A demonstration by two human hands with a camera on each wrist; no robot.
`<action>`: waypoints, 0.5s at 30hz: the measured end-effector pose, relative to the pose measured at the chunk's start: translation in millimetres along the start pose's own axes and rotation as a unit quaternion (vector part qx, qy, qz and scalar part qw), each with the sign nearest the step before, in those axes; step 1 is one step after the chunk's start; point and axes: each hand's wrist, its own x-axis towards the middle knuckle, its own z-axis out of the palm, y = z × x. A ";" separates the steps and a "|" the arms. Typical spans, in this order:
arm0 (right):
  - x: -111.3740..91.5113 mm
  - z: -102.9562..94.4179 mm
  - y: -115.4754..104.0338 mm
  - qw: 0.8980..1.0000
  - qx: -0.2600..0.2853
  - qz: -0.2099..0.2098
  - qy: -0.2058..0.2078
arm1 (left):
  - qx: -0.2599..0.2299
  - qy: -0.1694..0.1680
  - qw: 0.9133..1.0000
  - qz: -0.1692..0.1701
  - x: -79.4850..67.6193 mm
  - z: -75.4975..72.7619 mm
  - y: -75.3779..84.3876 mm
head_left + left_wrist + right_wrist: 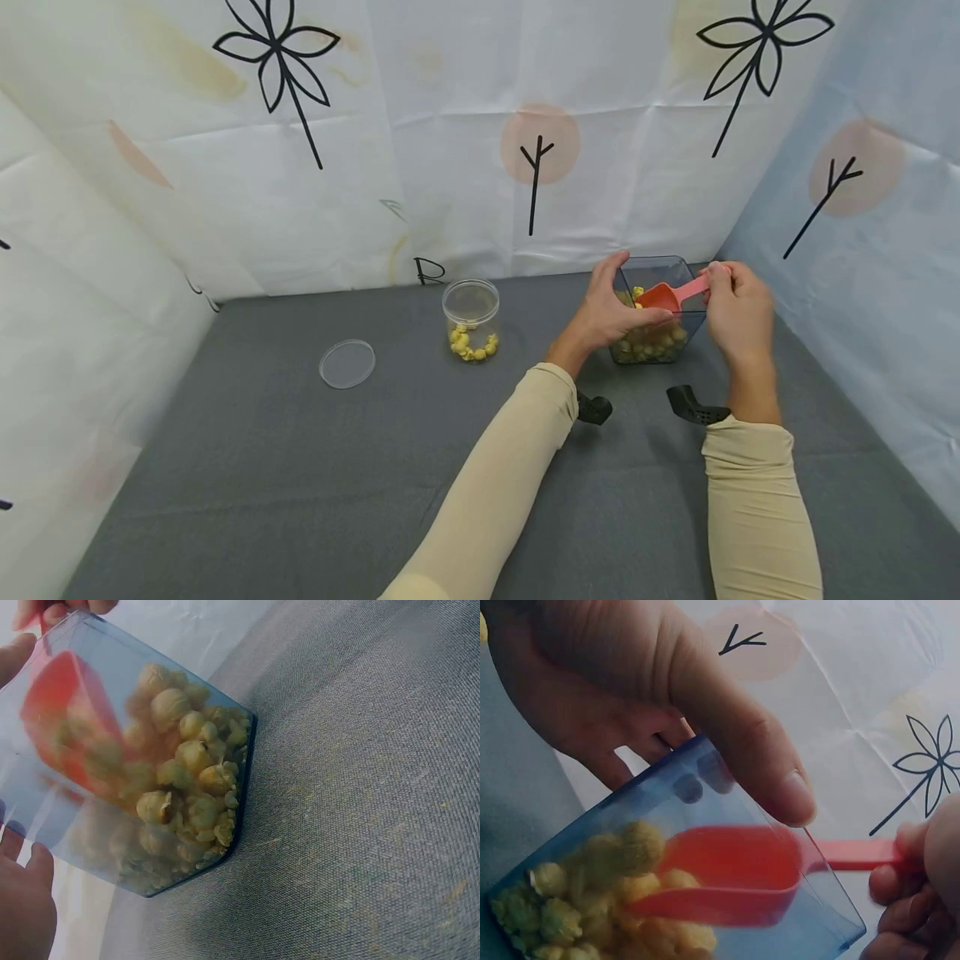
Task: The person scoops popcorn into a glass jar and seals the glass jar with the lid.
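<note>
A clear square container with popcorn in its lower part stands at the right, tilted in the head view. My left hand grips it from the left, thumb along the near rim and fingers round the far side. With my right hand I pinch the handle of a red scoop. The scoop's bowl is inside the container, its front edge in among the popcorn. In the left wrist view the bowl shows through the clear wall.
Left of the container stands a round clear jar with some yellow popcorn at its bottom. A clear round lid lies flat farther left on the grey cloth. Printed white fabric walls rise behind and at both sides.
</note>
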 end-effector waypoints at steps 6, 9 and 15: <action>-4.6 4.1 -4.7 0.994 -0.006 -0.101 0.051 | 0.000 -0.005 1.000 0.001 -1.0 -0.7 1.7; -5.4 6.4 -5.5 0.987 -0.010 -0.141 0.071 | 0.000 -0.006 1.000 0.002 -1.4 -1.1 1.9; -5.8 5.2 -5.9 0.982 -0.075 -0.175 0.014 | -0.006 -0.006 1.000 0.004 -1.9 -2.6 1.2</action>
